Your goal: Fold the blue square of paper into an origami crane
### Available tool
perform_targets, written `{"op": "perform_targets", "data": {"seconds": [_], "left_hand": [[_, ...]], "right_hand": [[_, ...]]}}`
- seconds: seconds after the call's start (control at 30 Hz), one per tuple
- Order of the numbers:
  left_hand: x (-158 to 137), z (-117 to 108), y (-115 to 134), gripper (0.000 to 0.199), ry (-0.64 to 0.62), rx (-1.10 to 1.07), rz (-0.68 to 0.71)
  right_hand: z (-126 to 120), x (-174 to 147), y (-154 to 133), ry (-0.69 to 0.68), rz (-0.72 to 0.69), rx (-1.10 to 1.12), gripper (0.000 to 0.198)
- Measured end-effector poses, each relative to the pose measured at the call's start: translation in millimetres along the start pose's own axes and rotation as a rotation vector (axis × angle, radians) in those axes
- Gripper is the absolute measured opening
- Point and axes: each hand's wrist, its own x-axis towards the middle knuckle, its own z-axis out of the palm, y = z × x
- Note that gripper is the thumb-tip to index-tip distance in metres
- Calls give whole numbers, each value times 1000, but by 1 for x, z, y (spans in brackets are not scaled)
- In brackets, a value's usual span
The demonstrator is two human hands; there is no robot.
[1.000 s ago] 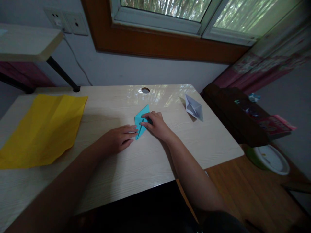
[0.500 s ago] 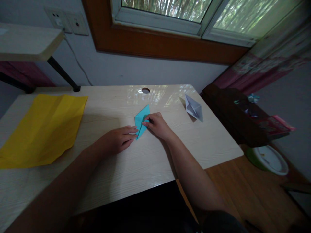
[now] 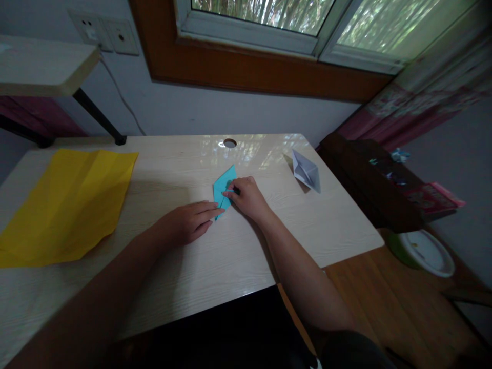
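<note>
A folded turquoise sheet of origami paper (image 3: 223,182) lies on the pale wood-grain table, its long shape running from upper right to lower left. My left hand (image 3: 194,220) reaches in from the left with fingers stretched out, their tips resting on the paper's lower part. On the other side, my right hand (image 3: 246,195) pinches the right edge of the paper between thumb and index finger, and a flap bends under the fingertips. The hands partly cover the lower and right parts of the paper.
A folded white paper boat (image 3: 306,171) stands at the table's right side. A large yellow sheet (image 3: 77,205) lies at the left. Behind the table's cable hole (image 3: 230,144) is the wall. A shelf (image 3: 46,69) stands at the back left, on dark legs.
My left fingertips have slid slightly right and up, farther over the paper's lower part. The right hand has shifted slightly left, still pinching the paper's edge.
</note>
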Motion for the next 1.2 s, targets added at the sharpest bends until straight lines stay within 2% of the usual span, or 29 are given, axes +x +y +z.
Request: {"op": "perform_targets", "data": {"seconds": [0.6,1.2], "left_hand": [[-1,2,-1,39,18,18,61],[1,3,-3,36,21,-16,63]], "right_hand": [[5,3,-7,-54,121,-81,15],[5,3,-4,-50,82,-99,15]]}}
